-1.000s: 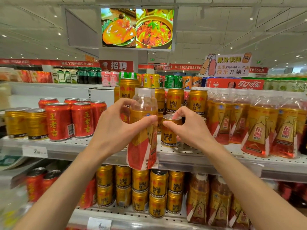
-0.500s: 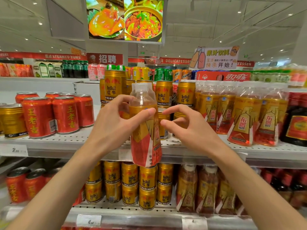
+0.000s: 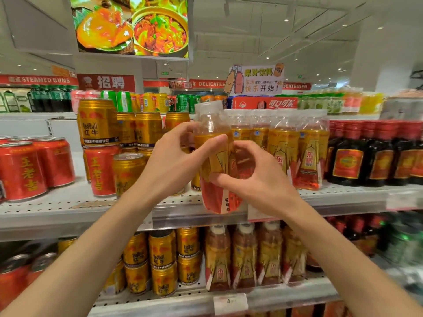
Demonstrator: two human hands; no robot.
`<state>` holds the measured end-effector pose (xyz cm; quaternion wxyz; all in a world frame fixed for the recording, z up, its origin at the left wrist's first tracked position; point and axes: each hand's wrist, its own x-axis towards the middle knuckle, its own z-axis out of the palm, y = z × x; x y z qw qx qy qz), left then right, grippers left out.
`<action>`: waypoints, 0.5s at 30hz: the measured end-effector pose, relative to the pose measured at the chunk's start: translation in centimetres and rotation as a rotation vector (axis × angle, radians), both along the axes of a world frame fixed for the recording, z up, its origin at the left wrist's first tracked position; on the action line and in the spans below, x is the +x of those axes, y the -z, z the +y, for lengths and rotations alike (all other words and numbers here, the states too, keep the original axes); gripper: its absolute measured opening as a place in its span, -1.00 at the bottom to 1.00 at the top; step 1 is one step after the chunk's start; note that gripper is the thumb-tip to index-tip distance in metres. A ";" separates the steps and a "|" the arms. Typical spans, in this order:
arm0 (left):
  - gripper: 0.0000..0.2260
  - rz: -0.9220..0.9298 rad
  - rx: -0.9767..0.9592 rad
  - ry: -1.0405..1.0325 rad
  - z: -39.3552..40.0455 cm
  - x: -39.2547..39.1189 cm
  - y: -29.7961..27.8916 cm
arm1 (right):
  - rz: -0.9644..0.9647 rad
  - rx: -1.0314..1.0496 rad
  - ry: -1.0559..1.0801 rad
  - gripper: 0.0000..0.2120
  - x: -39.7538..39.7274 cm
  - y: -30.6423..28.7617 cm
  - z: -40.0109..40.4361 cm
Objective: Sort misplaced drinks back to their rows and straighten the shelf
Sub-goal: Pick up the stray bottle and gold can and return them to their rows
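My left hand point(image 3: 174, 161) grips an orange drink bottle point(image 3: 211, 156) with a gold and red label, held upright just in front of the shelf point(image 3: 68, 207) edge. My right hand point(image 3: 256, 179) is against the bottle's right side, thumb low on the label and fingers curled near the row of matching bottles point(image 3: 293, 152) standing on the shelf. Left of the bottle stand gold Red Bull cans point(image 3: 128, 175), some stacked two high point(image 3: 98, 122), with a red can point(image 3: 100, 170) among them.
Red cans point(image 3: 23, 170) fill the shelf's left end and dark bottles point(image 3: 370, 154) its right end. The lower shelf holds gold cans point(image 3: 162, 261) and more orange bottles point(image 3: 245, 257). Price tags point(image 3: 230, 303) hang on the shelf edges. Other shelves and signs stand behind.
The bottle in my left hand has moved right, from in front of the gold cans to beside the matching bottles. My right hand left the gold can and now touches the bottle.
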<state>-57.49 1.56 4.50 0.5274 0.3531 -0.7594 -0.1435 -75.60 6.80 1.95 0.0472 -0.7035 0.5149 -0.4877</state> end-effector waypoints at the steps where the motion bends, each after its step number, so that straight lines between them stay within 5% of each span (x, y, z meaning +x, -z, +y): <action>1: -0.39 -0.026 -0.016 0.008 0.0 -0.6 -0.2 | -0.003 -0.016 0.026 -0.25 -0.5 0.0 0.1; 7: -0.65 -0.259 -0.213 -0.152 -1.3 0.4 0.6 | -0.079 -0.032 0.179 -0.28 -3.5 -0.5 0.1; 11: -0.71 -0.535 -0.294 -0.285 -3.2 2.2 2.5 | -0.111 -0.002 0.284 -0.21 -3.9 0.5 -1.4; 15: -0.71 -0.590 -0.333 -0.333 -3.6 2.6 3.1 | -0.063 0.037 0.365 -0.14 -3.1 1.9 -2.7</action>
